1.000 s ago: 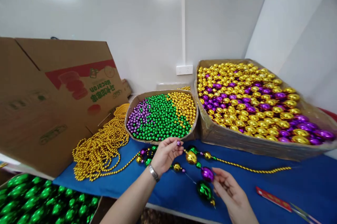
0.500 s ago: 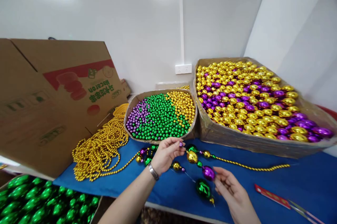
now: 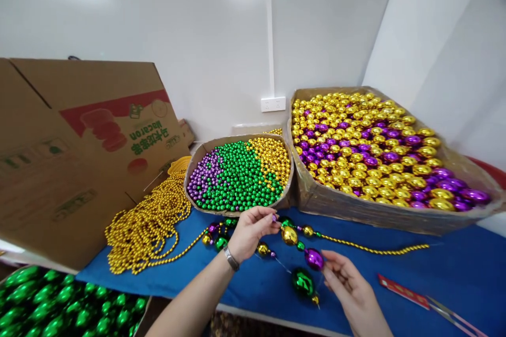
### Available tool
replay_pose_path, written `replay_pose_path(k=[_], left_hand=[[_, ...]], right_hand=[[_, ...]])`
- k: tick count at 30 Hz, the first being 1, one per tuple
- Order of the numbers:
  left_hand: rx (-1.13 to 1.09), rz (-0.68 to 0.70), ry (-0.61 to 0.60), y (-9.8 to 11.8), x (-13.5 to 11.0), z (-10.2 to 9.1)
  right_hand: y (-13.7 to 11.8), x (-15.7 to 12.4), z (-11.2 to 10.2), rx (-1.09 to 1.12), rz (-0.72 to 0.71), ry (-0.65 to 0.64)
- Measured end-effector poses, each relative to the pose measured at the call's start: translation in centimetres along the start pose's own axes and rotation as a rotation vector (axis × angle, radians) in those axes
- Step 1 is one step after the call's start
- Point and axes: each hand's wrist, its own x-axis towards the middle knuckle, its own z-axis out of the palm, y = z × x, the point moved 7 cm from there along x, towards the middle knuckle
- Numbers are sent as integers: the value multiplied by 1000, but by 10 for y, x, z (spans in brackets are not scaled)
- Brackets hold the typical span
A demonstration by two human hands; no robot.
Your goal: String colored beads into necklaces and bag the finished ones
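My left hand (image 3: 255,231), with a metal band at the wrist, pinches a small purple bead (image 3: 274,218) between thumb and fingertips. Strung below it are a gold bead (image 3: 289,235) and a small green bead (image 3: 301,246). Thumb and fingers of my right hand (image 3: 350,287) close on the side of a large purple bead (image 3: 314,259). Just below hangs a large green bead (image 3: 303,281) with a small gold bead (image 3: 315,299) at its lower end. Behind my left hand, more strung beads lie on the blue cloth, partly hidden.
A small-bead box (image 3: 284,201) and a larger box (image 3: 340,205) of gold and purple beads stand behind. Gold bead chains (image 3: 146,237) pile up at left beside a carton (image 3: 79,168). Tweezers (image 3: 454,318) lie right, with a red sleeve. Large green beads (image 3: 67,305) fill the lower left.
The whole view has shifted slightly, so things sit a little further left. Both hands keep their pinches, and the bead string hangs almost as before.
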Motion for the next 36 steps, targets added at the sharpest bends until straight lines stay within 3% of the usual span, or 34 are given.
replay_pose_path(k=[4, 9, 12, 16, 20, 23, 25, 27, 29, 33, 36], left_hand=[[224, 128, 3, 1, -1, 10], [298, 94, -73, -36, 2, 39], [425, 188, -132, -43, 3, 61], [588, 394, -225, -9, -1, 96], [579, 535, -328, 38, -4, 131], [537, 561, -330, 57, -4, 143], [499, 554, -289, 56, -5, 139], [484, 529, -234, 43, -8, 126], [574, 497, -253, 14, -14, 114], [1076, 438, -573, -73, -33, 99], [1406, 361, -642, -114, -35, 77]], right_hand=[[15, 5, -6, -47, -30, 9], [45, 11, -17, -165, -22, -41], [47, 11, -33, -250, -13, -2], [14, 7, -46, -333, -47, 42], [-38, 3, -28, -417, -198, -29], [-61, 0, -17, -485, -272, -32], [-64, 0, -18, -538, -275, -7], [-61, 2, -24, -564, -246, 20], [-54, 5, -31, -487, -186, 35], [-43, 8, -38, -281, -105, 33], [-43, 9, -50, -238, -116, 84]])
